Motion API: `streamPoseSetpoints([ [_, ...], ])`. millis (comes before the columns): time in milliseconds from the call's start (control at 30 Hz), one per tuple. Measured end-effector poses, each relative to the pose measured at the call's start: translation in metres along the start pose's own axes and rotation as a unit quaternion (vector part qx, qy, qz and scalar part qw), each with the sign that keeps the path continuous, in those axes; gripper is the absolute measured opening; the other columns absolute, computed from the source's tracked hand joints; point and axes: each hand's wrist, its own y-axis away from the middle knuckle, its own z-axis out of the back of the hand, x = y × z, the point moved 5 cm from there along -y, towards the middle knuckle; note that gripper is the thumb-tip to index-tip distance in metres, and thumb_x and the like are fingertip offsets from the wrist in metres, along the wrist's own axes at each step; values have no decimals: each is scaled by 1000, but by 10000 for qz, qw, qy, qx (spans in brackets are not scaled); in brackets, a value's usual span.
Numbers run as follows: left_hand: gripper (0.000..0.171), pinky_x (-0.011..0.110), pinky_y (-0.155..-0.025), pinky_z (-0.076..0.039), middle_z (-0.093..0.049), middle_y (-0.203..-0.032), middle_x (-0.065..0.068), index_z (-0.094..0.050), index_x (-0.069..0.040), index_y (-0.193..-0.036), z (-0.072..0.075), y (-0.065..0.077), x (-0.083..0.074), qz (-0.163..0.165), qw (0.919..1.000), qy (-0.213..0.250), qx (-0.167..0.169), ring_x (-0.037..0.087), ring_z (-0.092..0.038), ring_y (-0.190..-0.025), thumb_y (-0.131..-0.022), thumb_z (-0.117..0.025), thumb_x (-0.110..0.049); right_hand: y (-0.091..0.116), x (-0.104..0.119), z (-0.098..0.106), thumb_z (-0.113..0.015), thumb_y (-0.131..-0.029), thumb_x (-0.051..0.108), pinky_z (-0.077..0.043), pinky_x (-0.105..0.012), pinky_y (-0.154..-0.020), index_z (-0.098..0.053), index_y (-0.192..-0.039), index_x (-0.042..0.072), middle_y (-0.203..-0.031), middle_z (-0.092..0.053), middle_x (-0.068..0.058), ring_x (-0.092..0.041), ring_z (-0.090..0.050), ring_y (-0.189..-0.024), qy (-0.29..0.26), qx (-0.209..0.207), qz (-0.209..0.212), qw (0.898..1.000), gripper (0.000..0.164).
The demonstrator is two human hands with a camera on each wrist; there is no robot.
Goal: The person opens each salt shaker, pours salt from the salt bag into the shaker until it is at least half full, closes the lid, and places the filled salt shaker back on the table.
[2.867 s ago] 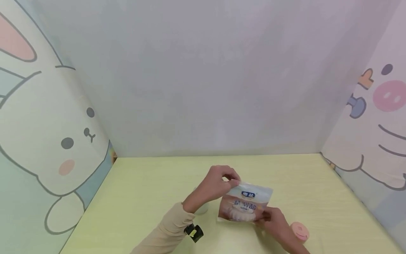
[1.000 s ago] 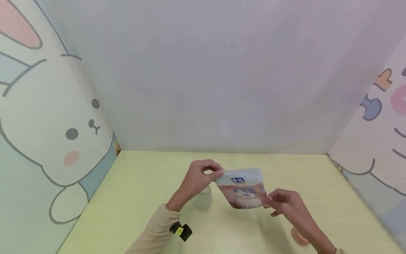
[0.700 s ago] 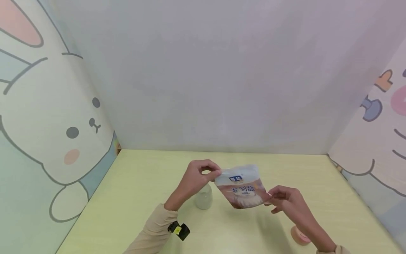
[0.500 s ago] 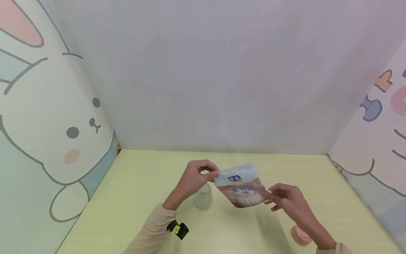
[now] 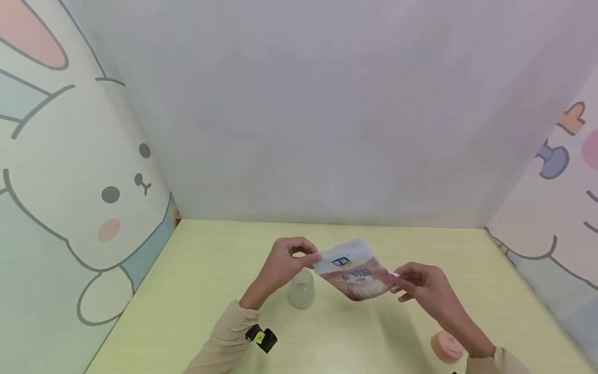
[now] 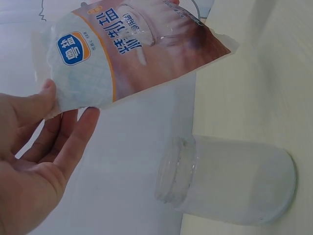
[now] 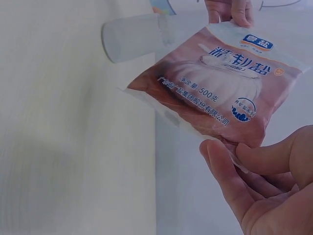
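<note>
At the lower edge of the head view, we see both beige sleeves (image 5: 226, 337) cut off, a black device (image 5: 261, 337) strapped to the left one. A pink disc (image 5: 447, 347) lies partly behind the right forearm. The right hand (image 5: 427, 288) pinches the lower right corner of a plastic bag (image 5: 352, 272) between thumb and fingers; the left hand (image 5: 286, 262) pinches its upper left corner. The bag hangs tilted above the table (image 5: 210, 259), wrinkled and glossy, pale above and brownish pink below, with a blue logo and blue lettering; we cannot tell whether it is sealed. Just beyond, an upright glass jar (image 5: 301, 292), rounded and cloudy, has its mouth partly hidden by the left hand. Behind everything rises a smooth grey wall (image 5: 317, 130).
</note>
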Motion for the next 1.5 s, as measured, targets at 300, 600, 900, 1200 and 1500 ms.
streamPoseSetpoints([
  [300,10,42,-65,-53,-61,-83,7,-65,-7,-82,5,0,12,-78,9999,121,-15,24,-62,-71,-78,-66,-17,-4,4,-1,-60,-81,5,-54,-32,-54,-57,-91,-7,-79,-64,-16,-24,-63,-68,4,18,56,10000,15],
  [600,10,45,-65,-52,-60,-83,16,-63,2,-83,8,6,-5,1,9999,150,43,35,-60,-72,-79,-64,-7,-6,9,-1,-59,-82,2,-54,-32,-55,-57,-91,-7,-79,-64,-16,-23,-63,-67,42,12,159,9999,13],
  [900,9,47,-62,-52,-60,-83,15,-62,2,-83,13,8,1,172,9997,143,-48,33,-59,-72,-79,-64,-6,-11,16,-4,-57,-82,-2,-54,-30,-54,-57,-90,-7,-78,-63,-15,-23,-63,-66,208,45,317,9993,10],
  [1200,10,47,-62,-52,-61,-85,15,-62,2,-86,16,10,6,169,9997,161,-90,33,-59,-74,-79,-63,-5,-16,22,-6,-57,-83,2,-53,-28,-50,-59,-88,-1,-75,-62,-10,-18,-62,-65,653,-126,628,9958,6],
  [1500,11,46,-63,-52,-62,-86,16,-63,2,-88,17,10,9,218,9995,167,-153,34,-59,-74,-80,-63,-5,-19,29,-6,-57,-84,3,-52,-29,-47,-58,-89,0,-74,-60,-9,-17,-60,-60,794,-268,926,9922,6],
])
